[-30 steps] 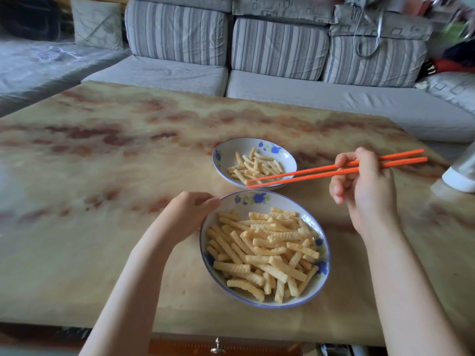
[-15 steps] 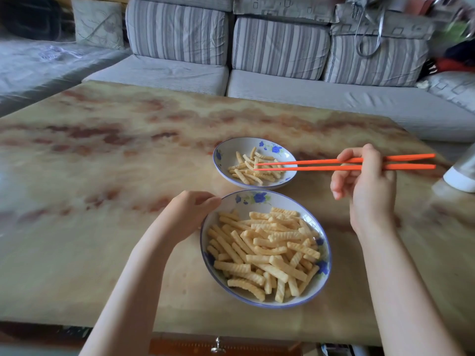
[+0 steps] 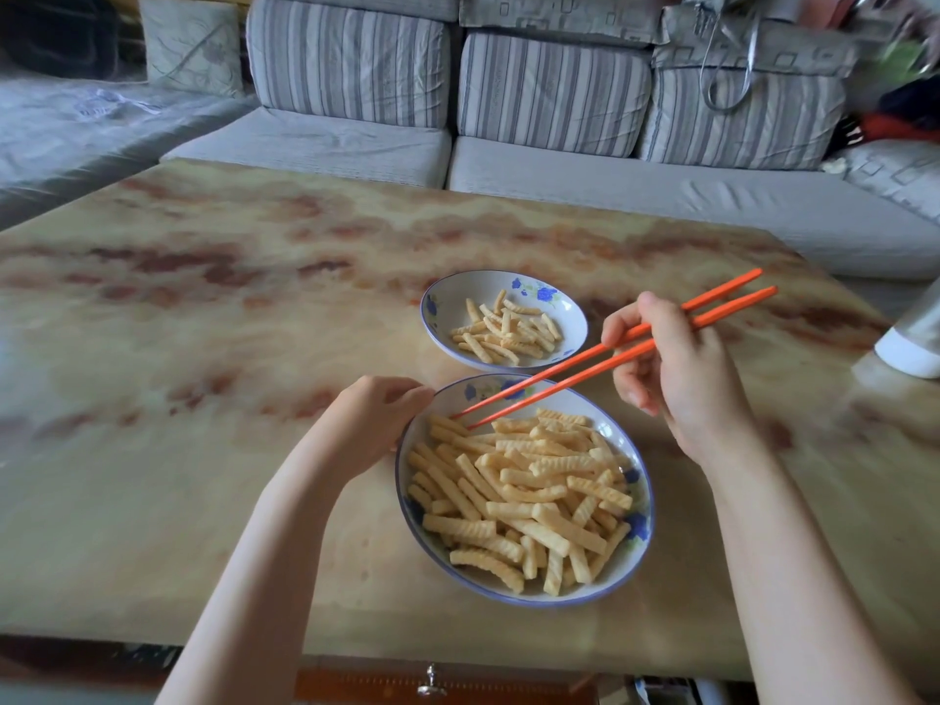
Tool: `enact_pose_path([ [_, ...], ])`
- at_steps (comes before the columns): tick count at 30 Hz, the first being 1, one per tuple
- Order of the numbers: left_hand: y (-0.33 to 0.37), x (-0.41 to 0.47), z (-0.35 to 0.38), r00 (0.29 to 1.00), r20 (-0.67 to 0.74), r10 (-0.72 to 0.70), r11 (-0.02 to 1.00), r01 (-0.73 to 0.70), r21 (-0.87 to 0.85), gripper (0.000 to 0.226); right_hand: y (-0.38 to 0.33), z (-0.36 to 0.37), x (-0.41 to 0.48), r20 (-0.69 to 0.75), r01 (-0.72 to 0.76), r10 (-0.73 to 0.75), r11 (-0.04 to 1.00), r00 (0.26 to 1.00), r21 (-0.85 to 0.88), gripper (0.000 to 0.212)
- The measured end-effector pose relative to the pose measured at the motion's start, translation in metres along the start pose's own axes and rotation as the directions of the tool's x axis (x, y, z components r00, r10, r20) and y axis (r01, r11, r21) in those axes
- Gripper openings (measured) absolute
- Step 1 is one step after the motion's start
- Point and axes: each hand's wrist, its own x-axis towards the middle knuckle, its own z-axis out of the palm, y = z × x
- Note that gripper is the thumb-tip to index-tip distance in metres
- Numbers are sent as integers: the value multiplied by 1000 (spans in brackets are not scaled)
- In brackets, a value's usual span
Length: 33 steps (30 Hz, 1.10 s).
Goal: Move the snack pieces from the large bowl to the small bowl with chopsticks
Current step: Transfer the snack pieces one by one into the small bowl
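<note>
The large bowl (image 3: 642,506), white with blue flowers, sits near the table's front edge and is full of ridged yellow snack pieces (image 3: 529,496). Just behind it stands the small bowl (image 3: 442,318) with several snack pieces (image 3: 508,330) inside. My right hand (image 3: 671,368) holds a pair of orange chopsticks (image 3: 610,356); their tips are slightly apart and reach down to the far left of the pile in the large bowl, with nothing between them. My left hand (image 3: 371,424) grips the large bowl's left rim.
The marbled table (image 3: 203,348) stretches wide to the left and back. A white object (image 3: 910,343) stands at the table's right edge. A grey striped sofa (image 3: 554,94) lies behind the table. A drawer knob (image 3: 431,685) shows below the front edge.
My right hand has swung the chopstick tips from over the small bowl back and down into the far left of the large bowl. My left hand has stayed on the rim.
</note>
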Motion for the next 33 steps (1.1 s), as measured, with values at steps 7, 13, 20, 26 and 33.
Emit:
enact_pose_path([
  [7, 2, -1, 0, 1000, -7, 0, 1000, 0, -9, 24, 1, -2, 0, -79, -16, 17, 1000, 997, 12, 46],
  [13, 3, -3, 0, 1000, -5, 9, 1000, -9, -3, 26, -3, -11, -1, -151, 11, -5, 999, 988, 42, 44],
  [20, 3, -4, -1, 1000, -10, 8, 1000, -8, -3, 26, -3, -20, -1, -202, 51, -41, 998, 978, 44, 44],
  [26, 5, -3, 0, 1000, -16, 0, 1000, 0, -18, 26, -3, -29, 1, -232, 118, -97, 990, 968, 78, 53],
  [33, 5, -4, -1, 1000, -14, 2, 1000, -2, 4, 27, -5, -29, 1, -355, 135, -81, 982, 931, 131, 56],
])
